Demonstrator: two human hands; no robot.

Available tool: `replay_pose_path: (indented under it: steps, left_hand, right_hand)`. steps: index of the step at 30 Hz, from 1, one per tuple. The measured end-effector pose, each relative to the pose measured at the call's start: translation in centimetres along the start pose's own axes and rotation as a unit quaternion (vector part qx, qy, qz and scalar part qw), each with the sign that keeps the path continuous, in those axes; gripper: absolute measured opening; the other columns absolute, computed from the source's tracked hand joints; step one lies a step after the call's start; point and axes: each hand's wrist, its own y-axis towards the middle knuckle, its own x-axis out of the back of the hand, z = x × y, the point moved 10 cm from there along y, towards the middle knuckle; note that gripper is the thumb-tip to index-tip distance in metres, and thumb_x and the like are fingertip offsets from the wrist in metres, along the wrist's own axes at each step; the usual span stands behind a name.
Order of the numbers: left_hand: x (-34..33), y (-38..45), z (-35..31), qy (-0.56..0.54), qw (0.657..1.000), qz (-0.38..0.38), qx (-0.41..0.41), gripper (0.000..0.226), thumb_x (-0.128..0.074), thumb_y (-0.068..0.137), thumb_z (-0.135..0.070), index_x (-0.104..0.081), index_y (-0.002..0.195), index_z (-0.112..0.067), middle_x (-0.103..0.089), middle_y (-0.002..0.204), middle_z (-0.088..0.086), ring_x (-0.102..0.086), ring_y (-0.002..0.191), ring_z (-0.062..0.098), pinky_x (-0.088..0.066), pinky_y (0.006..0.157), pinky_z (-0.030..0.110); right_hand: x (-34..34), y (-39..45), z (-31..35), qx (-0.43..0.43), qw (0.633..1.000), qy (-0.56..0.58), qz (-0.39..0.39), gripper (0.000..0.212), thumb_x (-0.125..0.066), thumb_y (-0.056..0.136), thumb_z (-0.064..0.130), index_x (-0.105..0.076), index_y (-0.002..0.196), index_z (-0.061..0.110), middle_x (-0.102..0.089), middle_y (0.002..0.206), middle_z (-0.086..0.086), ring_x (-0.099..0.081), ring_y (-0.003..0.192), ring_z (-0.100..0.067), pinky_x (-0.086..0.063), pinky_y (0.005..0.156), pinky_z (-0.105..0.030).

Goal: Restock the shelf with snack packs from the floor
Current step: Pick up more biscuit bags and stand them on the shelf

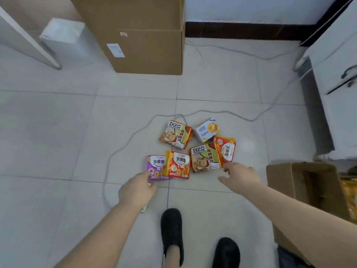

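Note:
Several snack packs lie on the tiled floor. A purple pack (155,165) sits at the near left, with a red pack (179,165) overlapping its right edge. Two orange cookie packs (176,134) (204,158) lie behind and to the right, a white and blue box (207,130) stands at the back, and another red pack (227,149) leans at the far right. My left hand (138,188) reaches down, fingertips touching the purple pack's near edge. My right hand (240,177) hovers with fingers spread, fingertips at the near corner of the right red pack. No shelf is in view.
A grey cable (123,146) loops across the floor around the packs. A large cardboard box (143,35) stands behind, a smaller open carton (301,182) at the right. White cabinets (340,78) line the right side. My black shoes (172,229) stand near the bottom.

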Motion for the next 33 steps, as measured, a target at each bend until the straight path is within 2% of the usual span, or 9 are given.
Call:
replay_pose_path:
  steps: [3,6,11,14,20,23,26,29,33]
  left_hand:
    - [-6.2,8.1,0.9,-0.023,1.000,-0.005,0.017,0.035,-0.048,0.090,-0.036,-0.052,0.123,-0.026,-0.061,0.124,-0.001,-0.063,0.104,0.026,-0.049,0.084,0.032]
    - [-13.2,15.2,1.8,-0.029,0.999,0.002,0.031,0.035,-0.049,0.090,-0.036,-0.053,0.123,-0.024,-0.061,0.123,0.002,-0.059,0.108,0.027,-0.048,0.085,0.035]
    - [-22.5,23.9,1.9,-0.034,0.999,0.022,0.014,0.040,-0.053,0.089,-0.033,-0.051,0.126,-0.018,-0.057,0.127,0.007,-0.056,0.114,0.030,-0.048,0.089,0.042]
    - [-25.5,27.5,1.2,0.004,1.000,0.002,-0.014,0.046,-0.056,0.088,-0.037,-0.047,0.127,-0.014,-0.054,0.127,0.011,-0.055,0.115,0.032,-0.048,0.086,0.045]
    - [-27.2,30.8,2.4,-0.008,0.997,-0.053,0.055,0.043,-0.060,0.087,-0.030,-0.048,0.119,-0.005,-0.058,0.120,0.018,-0.057,0.109,0.038,-0.044,0.076,0.044]
    - [-27.4,30.9,2.6,0.000,0.996,-0.057,0.068,0.031,-0.054,0.091,-0.024,-0.052,0.112,-0.002,-0.062,0.112,0.021,-0.058,0.105,0.040,-0.036,0.070,0.038]
    - [-26.2,29.9,1.8,0.027,0.996,-0.069,0.048,0.023,-0.050,0.092,-0.017,-0.055,0.109,-0.001,-0.063,0.110,0.022,-0.059,0.102,0.040,-0.036,0.068,0.037]
    - [-24.4,28.0,1.8,0.052,0.996,-0.056,0.052,0.021,-0.048,0.092,-0.016,-0.056,0.108,-0.006,-0.064,0.109,0.018,-0.059,0.100,0.040,-0.037,0.068,0.036]
    - [-20.5,25.1,0.9,0.075,0.995,-0.055,0.035,0.019,-0.046,0.093,-0.018,-0.057,0.107,-0.013,-0.065,0.108,0.013,-0.060,0.099,0.036,-0.037,0.069,0.032]
  right_hand:
    - [-5.4,8.2,-1.6,-0.044,0.998,0.036,-0.005,0.036,-0.049,0.087,0.043,-0.054,0.113,0.019,-0.061,0.115,-0.002,-0.057,0.107,-0.024,-0.036,0.089,-0.035]
    - [-10.8,15.6,-3.3,-0.090,0.992,0.089,-0.022,0.038,-0.050,0.088,0.041,-0.051,0.119,0.018,-0.058,0.120,-0.004,-0.056,0.110,-0.026,-0.035,0.086,-0.035]
    - [-16.6,24.4,-5.7,-0.150,0.979,0.117,-0.078,0.051,-0.052,0.090,0.036,-0.040,0.132,0.011,-0.046,0.135,-0.009,-0.051,0.119,-0.031,-0.039,0.092,-0.039]
    - [-18.6,27.7,-7.6,-0.194,0.969,0.113,-0.107,0.054,-0.052,0.091,0.033,-0.034,0.135,0.008,-0.043,0.137,-0.012,-0.045,0.125,-0.032,-0.038,0.096,-0.043]
    - [-20.6,30.6,-9.9,-0.214,0.961,0.121,-0.124,0.028,-0.047,0.093,0.023,-0.046,0.116,0.008,-0.062,0.111,-0.014,-0.059,0.102,-0.035,-0.041,0.080,-0.038]
    - [-21.3,30.9,-9.8,-0.207,0.961,0.145,-0.114,0.024,-0.046,0.093,0.020,-0.050,0.113,0.007,-0.062,0.110,-0.014,-0.059,0.103,-0.034,-0.037,0.074,-0.034]
    - [-20.7,29.9,-9.5,-0.204,0.964,0.125,-0.112,0.029,-0.043,0.090,0.007,-0.050,0.118,0.008,-0.061,0.113,-0.014,-0.058,0.106,-0.035,-0.037,0.074,-0.033]
    - [-19.4,27.8,-7.6,-0.158,0.982,0.056,-0.088,0.042,-0.046,0.087,0.002,-0.040,0.129,0.003,-0.062,0.112,-0.015,-0.061,0.104,-0.035,-0.036,0.070,-0.033]
    - [-17.2,24.4,-5.7,-0.093,0.991,0.066,-0.072,0.040,-0.045,0.086,-0.002,-0.043,0.125,0.006,-0.061,0.112,-0.013,-0.062,0.101,-0.034,-0.040,0.068,-0.034]
